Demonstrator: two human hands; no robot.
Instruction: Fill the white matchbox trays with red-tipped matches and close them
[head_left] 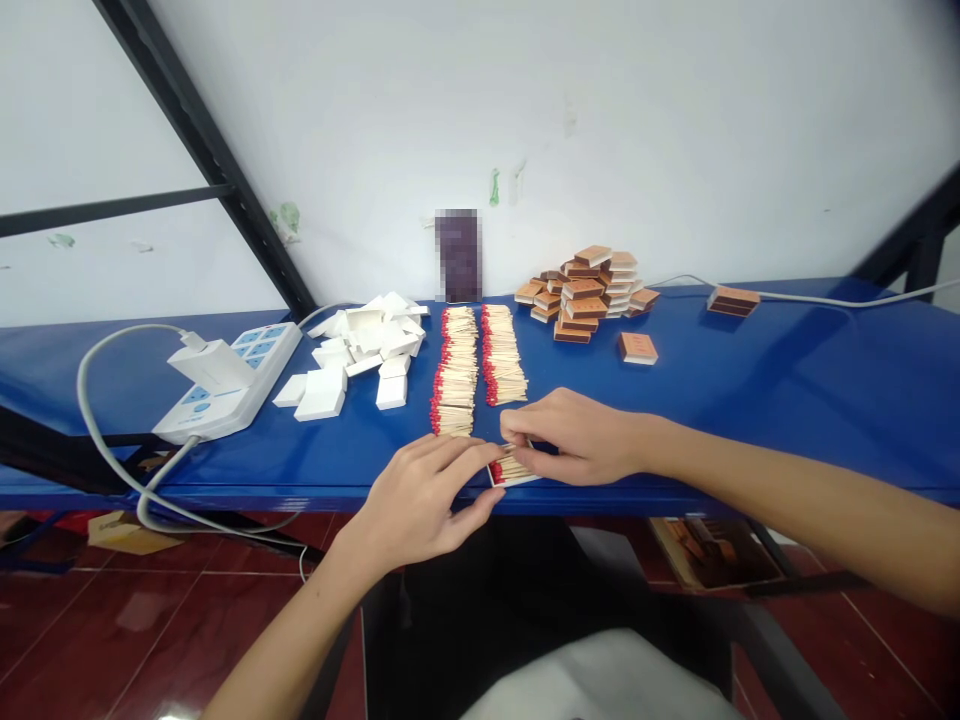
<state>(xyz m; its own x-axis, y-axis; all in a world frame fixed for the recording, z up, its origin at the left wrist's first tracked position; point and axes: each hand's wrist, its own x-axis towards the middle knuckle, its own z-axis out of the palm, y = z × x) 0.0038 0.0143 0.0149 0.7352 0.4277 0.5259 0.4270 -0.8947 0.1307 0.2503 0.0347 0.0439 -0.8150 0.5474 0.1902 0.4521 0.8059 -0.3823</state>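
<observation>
Near the blue table's front edge lies a white matchbox tray (517, 481) with red-headed matches (511, 467) in it. My left hand (431, 490) holds the tray's left side, thumb at the near corner and fingers at the far one. Over the tray's right part is my right hand (577, 437), its fingers bent and pressed together at the matches; whether a match is between them is hidden. Just beyond my hands, two long rows of matches, a left row (456, 370) and a right row (502, 355), run away from me with red heads to the left.
White empty trays (367, 340) are heaped at left, beside a power strip (232, 385) with a plugged-in charger (212, 367) and looping cable. Brown matchboxes (585, 290) are piled at back right. A single matchbox (637, 348) lies nearer, another box (733, 301) farther right. The wall closes the back.
</observation>
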